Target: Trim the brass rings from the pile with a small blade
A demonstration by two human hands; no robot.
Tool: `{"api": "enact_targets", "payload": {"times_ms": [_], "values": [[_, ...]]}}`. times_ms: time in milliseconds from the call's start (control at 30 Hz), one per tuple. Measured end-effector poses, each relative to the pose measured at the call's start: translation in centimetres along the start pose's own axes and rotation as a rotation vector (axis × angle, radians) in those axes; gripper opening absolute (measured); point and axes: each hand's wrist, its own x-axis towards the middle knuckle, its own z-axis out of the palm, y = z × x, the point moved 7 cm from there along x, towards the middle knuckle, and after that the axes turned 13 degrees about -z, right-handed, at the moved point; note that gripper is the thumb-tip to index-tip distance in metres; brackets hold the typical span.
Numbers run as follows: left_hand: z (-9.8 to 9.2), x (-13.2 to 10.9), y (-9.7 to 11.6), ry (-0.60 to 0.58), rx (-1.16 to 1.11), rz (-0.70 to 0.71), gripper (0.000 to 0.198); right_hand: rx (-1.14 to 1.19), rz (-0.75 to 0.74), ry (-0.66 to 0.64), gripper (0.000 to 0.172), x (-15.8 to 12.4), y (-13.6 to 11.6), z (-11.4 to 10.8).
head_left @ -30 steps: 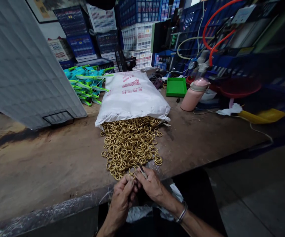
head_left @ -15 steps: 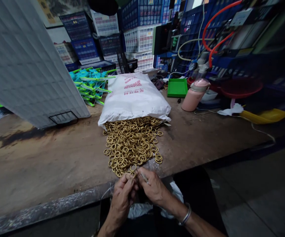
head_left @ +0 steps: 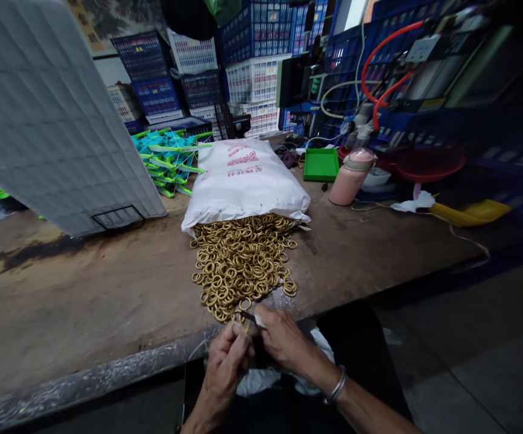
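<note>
My left hand [head_left: 228, 355] is closed, its thumb and fingertips pinching a gold-coloured ring [head_left: 247, 326] seen nearly edge-on. Wrapped around a small knife-like tool [head_left: 248, 317], my right hand [head_left: 285, 339] is just to the right of it. The tool has a dark, narrow blade and a pale part by the thumb; its tip points left, above the held ring. Directly beyond both hands lies a heap of gold rings [head_left: 238, 265], spilling from the mouth of a white printed sack [head_left: 247, 187] on the wooden table [head_left: 107, 301].
A grey ribbed panel [head_left: 62, 120] stands on the left, beside teal and green plastic parts [head_left: 168, 160]. To the right are a green tray [head_left: 321, 165], a pink bottle [head_left: 349, 181], a red basin [head_left: 431, 166] and a yellow scoop-like piece [head_left: 473, 212]. Stacked crates [head_left: 252, 78] fill the back.
My right hand has drawn slightly away from my left, and the tool's dark blade now shows pointing left over the heap's near edge. The ring stays in my left fingertips.
</note>
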Motion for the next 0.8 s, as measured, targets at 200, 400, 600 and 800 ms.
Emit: {"api": "enact_targets", "payload": {"times_ms": [200, 400, 600, 800], "values": [[1.1, -1.6, 0.1, -0.133, -0.149, -0.075, 0.032, -0.154, 0.081, 0.068, 0.023, 0.7, 0.5, 0.0], [-1.6, -1.2, 0.1, -0.054, -0.264, -0.066, 0.028, -0.31, 0.151, 0.143, 0.014, 2.3, 0.5, -0.4], [-4.0, -1.4, -1.0, -0.038, -0.504, -0.15, 0.028, -0.389, 0.198, 0.114, 0.015, 3.0, 0.5, 0.0], [-5.0, -0.3, -2.0, -0.013, -0.656, -0.198, 0.018, -0.407, 0.199, 0.101, 0.019, 3.1, 0.9, -0.2]]}}
